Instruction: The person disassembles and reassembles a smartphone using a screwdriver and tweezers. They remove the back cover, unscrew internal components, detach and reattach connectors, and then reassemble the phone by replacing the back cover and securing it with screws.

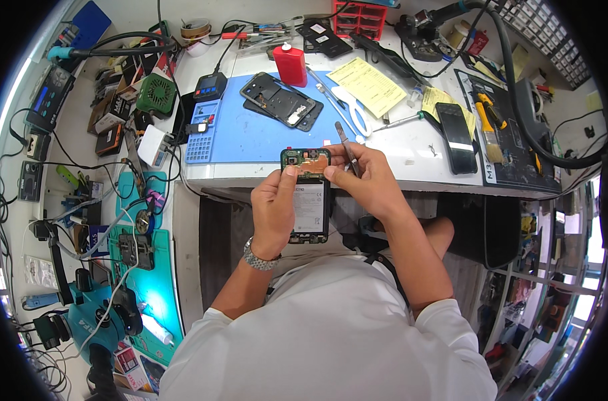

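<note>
At left, a green mat (165,271) is brightly lit. By the left hand (273,204), fingers clamped, the left edge of an opened phone (309,208) is held before the counter (411,152); its right edge is pinched by the right hand (371,179), fingers closed also around a slim metal tool (347,144). Farther right, a black phone (456,137) is laid.

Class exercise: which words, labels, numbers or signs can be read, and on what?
Print located, not transcribed:
Battery label: dark print, mostly too small to read.
Yellow sheet: form print, too small to read.
Black mat: large characters at its near edge.
Teal device: pale lettering.
</note>
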{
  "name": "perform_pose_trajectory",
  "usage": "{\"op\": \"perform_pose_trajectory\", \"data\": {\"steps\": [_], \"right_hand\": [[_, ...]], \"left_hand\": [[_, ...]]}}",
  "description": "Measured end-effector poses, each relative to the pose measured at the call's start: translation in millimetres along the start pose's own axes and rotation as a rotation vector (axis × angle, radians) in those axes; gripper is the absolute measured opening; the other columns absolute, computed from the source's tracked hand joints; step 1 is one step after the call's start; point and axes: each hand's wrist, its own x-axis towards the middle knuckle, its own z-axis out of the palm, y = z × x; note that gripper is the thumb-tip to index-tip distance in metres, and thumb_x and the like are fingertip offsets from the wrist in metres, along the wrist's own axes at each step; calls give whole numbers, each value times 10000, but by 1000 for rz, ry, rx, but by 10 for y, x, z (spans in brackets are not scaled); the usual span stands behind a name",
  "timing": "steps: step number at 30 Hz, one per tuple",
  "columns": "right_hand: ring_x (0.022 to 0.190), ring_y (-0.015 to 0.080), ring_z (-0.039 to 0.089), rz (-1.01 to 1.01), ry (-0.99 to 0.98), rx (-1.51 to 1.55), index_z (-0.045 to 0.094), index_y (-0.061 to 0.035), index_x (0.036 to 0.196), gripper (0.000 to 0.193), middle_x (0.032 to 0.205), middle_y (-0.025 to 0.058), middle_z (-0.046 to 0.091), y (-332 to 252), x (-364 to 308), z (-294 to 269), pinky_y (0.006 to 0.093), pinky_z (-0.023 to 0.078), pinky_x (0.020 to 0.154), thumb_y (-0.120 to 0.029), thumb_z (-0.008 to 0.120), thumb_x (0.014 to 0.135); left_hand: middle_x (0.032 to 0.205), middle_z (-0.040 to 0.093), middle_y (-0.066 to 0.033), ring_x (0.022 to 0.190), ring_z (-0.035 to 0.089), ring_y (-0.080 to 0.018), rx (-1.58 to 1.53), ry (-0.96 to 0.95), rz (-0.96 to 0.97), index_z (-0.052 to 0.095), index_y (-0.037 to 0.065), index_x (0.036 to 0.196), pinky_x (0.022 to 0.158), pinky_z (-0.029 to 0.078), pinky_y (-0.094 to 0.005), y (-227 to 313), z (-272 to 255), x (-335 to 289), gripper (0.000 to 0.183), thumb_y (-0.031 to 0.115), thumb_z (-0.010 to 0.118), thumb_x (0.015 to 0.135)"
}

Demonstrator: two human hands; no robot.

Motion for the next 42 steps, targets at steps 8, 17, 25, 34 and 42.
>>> {"op": "perform_pose_trajectory", "data": {"steps": [8,17,25,34,42], "right_hand": [[824,15,545,29,-33,-218,729,34,1170,270,995,-23,679,-40,-72,34,182,478,741,-80,858,962],[832,8,568,25,-9,-176,735,32,1162,234,998,-21,687,-18,-69,65,177,487,735,-64,842,977],[822,6,522,-4,-32,-230,735,21,1190,242,976,-51,628,-83,-123,75,178,444,717,-48,837,982],[859,39,532,-36,-17,-185,729,14,1212,261,997,-27,630,-71,-176,141,218,474,756,-35,827,975],[881,87,578,-12,-9,-186,711,26,1171,221,948,4,617,-128,-229,185,278,561,791,-19,802,974]], "left_hand": [[955,757,3,830,604,-7,26,8,59,777,-21,1151,713,508,-214,11,25,-5,352,284,606,1190],[1119,808,-44,934,708,-42,2,-92,113,751,-23,1270,803,574,-225,6,34,-22,256,144,788,1079],[1102,810,-41,925,703,-37,10,-60,45,758,-24,1250,792,572,-224,6,1,10,255,122,820,1052],[1092,807,-41,901,701,-41,6,-33,57,753,-22,1224,779,575,-227,11,3,13,236,111,822,1042],[1080,802,-41,893,705,-44,17,-18,62,745,-14,1215,772,587,-236,-5,5,-7,223,126,810,1054]]}}
